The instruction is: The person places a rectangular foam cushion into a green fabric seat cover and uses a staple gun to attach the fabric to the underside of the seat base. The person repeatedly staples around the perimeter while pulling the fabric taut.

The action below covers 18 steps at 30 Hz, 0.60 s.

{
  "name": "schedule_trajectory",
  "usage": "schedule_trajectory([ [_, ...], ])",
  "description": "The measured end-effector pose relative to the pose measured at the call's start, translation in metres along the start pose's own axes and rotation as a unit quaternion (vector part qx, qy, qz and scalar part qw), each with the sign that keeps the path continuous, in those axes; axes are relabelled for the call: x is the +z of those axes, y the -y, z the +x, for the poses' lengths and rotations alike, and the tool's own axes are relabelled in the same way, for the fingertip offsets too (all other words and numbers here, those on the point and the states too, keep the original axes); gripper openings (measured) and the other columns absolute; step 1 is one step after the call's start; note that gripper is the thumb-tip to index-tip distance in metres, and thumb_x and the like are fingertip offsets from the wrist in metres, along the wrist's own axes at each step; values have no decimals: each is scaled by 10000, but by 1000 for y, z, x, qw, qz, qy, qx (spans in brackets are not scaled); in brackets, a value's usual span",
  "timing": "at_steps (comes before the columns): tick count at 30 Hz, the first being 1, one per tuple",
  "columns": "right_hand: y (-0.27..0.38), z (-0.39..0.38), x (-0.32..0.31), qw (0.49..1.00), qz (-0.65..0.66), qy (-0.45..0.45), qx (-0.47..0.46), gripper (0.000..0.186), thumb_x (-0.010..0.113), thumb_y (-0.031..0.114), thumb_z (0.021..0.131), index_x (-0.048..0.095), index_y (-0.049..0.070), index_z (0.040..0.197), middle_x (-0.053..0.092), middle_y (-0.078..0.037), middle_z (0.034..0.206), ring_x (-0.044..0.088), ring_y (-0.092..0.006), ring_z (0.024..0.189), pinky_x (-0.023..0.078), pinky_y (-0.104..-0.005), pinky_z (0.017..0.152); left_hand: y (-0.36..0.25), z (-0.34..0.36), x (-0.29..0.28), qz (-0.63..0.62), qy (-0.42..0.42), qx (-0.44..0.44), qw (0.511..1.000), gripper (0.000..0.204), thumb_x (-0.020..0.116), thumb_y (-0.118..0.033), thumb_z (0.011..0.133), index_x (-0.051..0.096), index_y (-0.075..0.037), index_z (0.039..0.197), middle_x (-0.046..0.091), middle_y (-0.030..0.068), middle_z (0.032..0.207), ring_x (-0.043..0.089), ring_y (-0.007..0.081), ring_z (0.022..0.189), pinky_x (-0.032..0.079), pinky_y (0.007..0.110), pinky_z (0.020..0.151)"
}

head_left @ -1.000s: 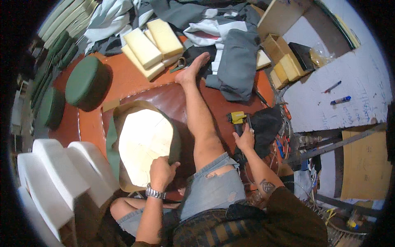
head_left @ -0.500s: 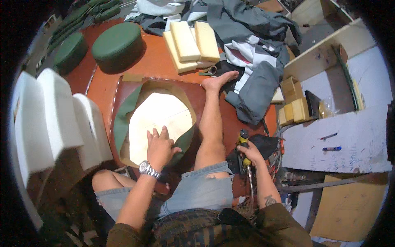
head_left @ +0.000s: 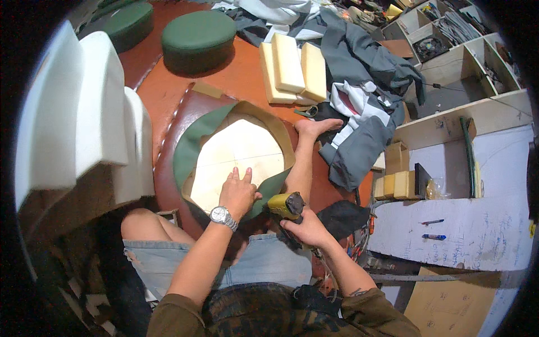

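Observation:
A round seat base (head_left: 238, 157) of pale wood lies upside down on the floor in front of me, with green cover material (head_left: 193, 146) folded up around its rim. My left hand (head_left: 238, 194), with a wristwatch, presses flat on the near edge of the wood. My right hand (head_left: 306, 227) grips a yellow and black staple gun (head_left: 286, 205), its nose against the green material at the near right rim. My bare leg stretches along the right side of the seat base.
Two finished green round cushions (head_left: 196, 36) stand at the back left. White foam seat shapes (head_left: 84, 112) stack on the left. Yellow foam blocks (head_left: 292, 70) and grey cloth (head_left: 359, 129) lie behind. Wooden shelves (head_left: 460, 84) and a white board (head_left: 466, 230) stand at right.
My right hand has carried the staple gun from beside my leg up to the seat's near rim. My left hand stays on the wood. The camera has tilted toward the seat.

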State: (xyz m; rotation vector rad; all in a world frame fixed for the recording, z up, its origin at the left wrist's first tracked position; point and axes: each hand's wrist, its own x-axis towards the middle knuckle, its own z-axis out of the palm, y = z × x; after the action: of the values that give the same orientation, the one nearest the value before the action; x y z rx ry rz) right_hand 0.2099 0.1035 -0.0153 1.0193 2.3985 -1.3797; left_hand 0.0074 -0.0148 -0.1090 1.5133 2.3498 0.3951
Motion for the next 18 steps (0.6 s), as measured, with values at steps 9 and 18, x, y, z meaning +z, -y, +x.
schedule_trajectory([
  [9,-7,21,14,990,-61,29,126,481,764,405,879,734,30,1179,764,-171,983,724,-311,954,558,-426,877,-5,-1,4,17,-38,3,999,390,755,-465,869,818,-96,982,592,158,1497,560,467,1355,468,496,1124],
  [18,-55,-29,2,899,421,-59,108,233,708,193,969,649,69,1156,576,-8,751,543,-109,615,437,-288,522,47,-58,-48,-140,-282,-107,943,606,803,-325,880,609,-49,1383,538,198,1532,460,443,1438,422,514,1158],
])
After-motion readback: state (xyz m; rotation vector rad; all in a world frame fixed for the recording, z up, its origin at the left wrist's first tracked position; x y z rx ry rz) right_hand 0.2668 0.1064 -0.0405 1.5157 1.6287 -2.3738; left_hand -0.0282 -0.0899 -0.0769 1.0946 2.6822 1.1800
